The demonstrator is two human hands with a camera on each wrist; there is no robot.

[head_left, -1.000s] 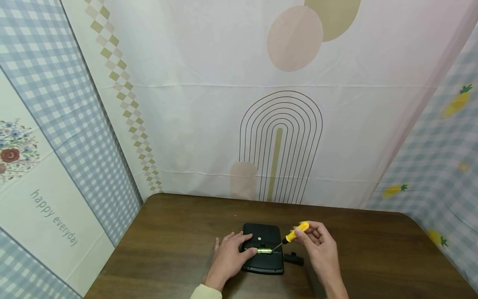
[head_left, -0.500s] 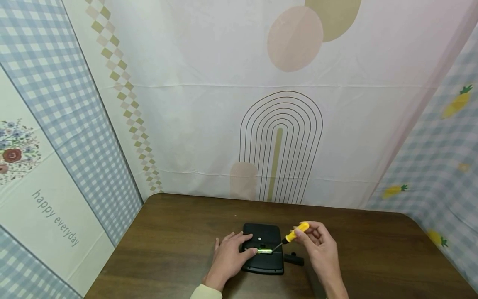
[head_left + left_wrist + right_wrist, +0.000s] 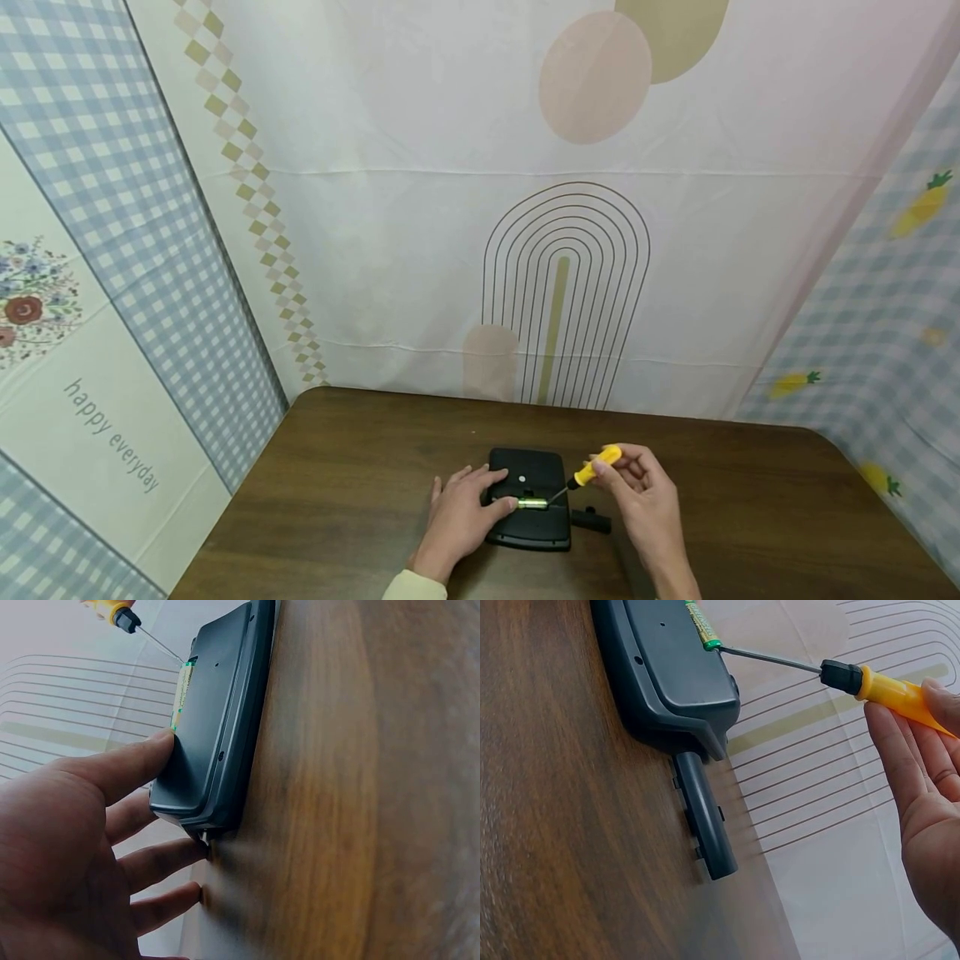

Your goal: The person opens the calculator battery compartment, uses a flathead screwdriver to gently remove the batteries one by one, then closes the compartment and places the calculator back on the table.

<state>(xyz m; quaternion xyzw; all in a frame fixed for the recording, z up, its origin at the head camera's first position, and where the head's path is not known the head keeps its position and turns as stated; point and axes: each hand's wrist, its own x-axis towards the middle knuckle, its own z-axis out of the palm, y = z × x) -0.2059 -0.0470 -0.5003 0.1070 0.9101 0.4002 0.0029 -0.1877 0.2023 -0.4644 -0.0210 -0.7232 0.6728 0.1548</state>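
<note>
A flat black device [image 3: 529, 531], perhaps a calculator, lies on the table with its battery compartment facing up. A green-and-gold battery [image 3: 533, 504] sits in that slot. My left hand [image 3: 463, 517] rests at the device's left side, thumb pressing near the battery's left end; in the left wrist view its other fingers [image 3: 161, 864] extend past the device's edge, some touching the table. My right hand [image 3: 647, 500] pinches the yellow handle of a screwdriver [image 3: 598, 465]. In the right wrist view, the screwdriver's metal shaft reaches the battery's green end; exact contact at the tip is unclear.
Just right of the device lies a narrow black battery cover [image 3: 591, 521] with small tabs. The brown wooden table [image 3: 337, 492] ends at a printed cloth backdrop [image 3: 405, 250], and checked cloths hang at both sides.
</note>
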